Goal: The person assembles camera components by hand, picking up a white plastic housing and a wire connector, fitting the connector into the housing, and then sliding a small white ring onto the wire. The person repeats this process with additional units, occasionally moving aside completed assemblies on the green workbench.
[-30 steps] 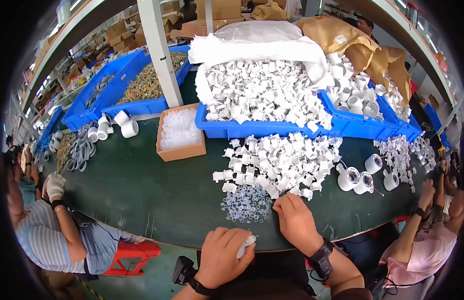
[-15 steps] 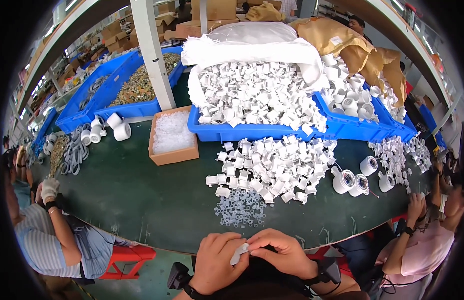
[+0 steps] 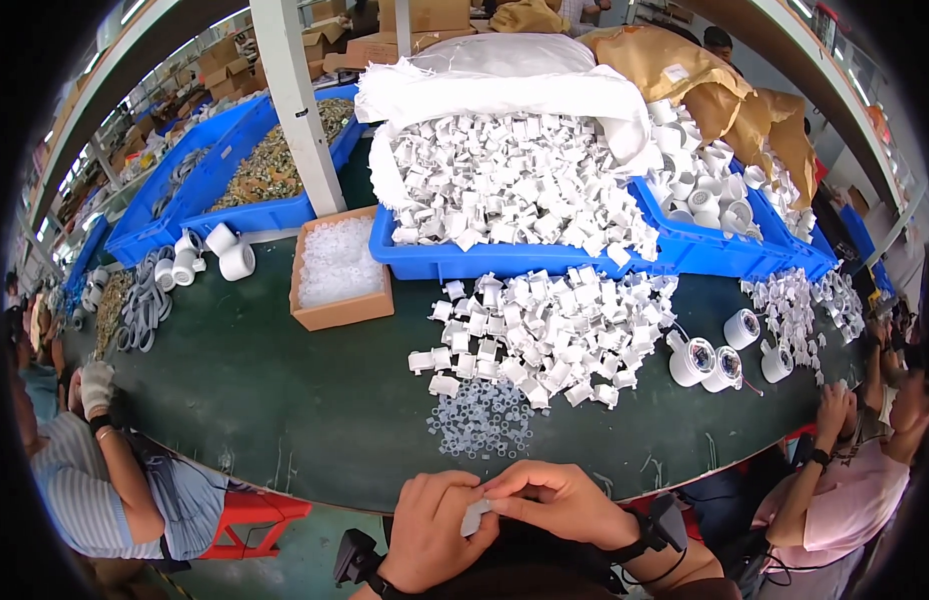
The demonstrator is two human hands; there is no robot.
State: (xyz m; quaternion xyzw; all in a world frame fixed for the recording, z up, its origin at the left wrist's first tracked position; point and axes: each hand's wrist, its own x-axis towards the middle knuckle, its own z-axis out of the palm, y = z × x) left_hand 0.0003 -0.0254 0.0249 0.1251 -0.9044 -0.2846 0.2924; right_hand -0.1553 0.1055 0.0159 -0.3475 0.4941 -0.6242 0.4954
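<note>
My left hand is closed around a small white plastic part, at the table's near edge. My right hand pinches with thumb and forefinger against the part's upper end; whatever lies between those fingertips is hidden or too small to name. Just beyond the hands lies a heap of small translucent grey-blue rings. A pile of white plastic housings spreads behind the rings, touching them.
Behind the pile stands a blue bin heaped with white housings. A cardboard box of clear pieces is beside it. Several round white units stand at the right. Co-workers sit on both sides, one in a striped shirt at the left.
The white part has turned a little in my left hand, showing a broader face. My right fingers have shifted slightly at its upper end. The view has tilted slightly.
</note>
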